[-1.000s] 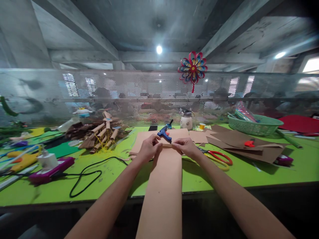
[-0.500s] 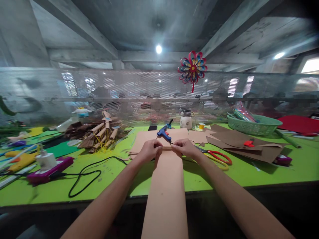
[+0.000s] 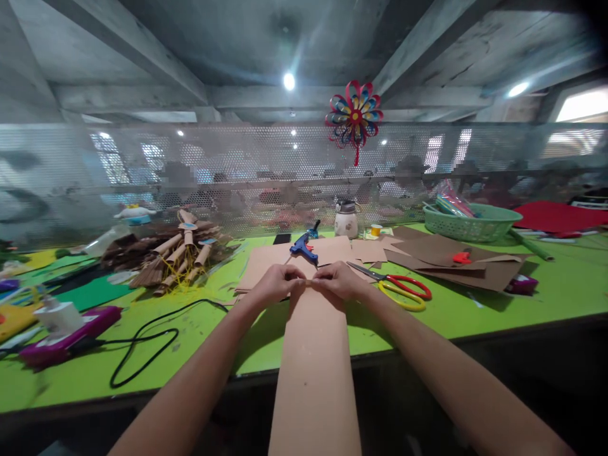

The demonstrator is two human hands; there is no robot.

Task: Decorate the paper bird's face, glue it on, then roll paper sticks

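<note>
A long strip of tan kraft paper runs from the table toward me and hangs past the table's front edge. At its far end, my left hand pinches the left corner, where the edge looks folded or rolled over. My right hand pinches the same edge at the right, its fingertips close to those of the left. Just beyond my hands a blue glue gun rests on a stack of tan paper sheets. Scissors with red and yellow handles lie right of my right hand.
On the green table, a purple power strip and black cable lie left. Rolled brown paper pieces are heaped behind them. Brown sheets and a green basket stand right. A cup stands behind, before a perforated screen.
My fingertips have come closer together along the paper's far edge, which is now rolled or folded tighter. The view has shifted slightly, so the tabletop things appear farther left.
</note>
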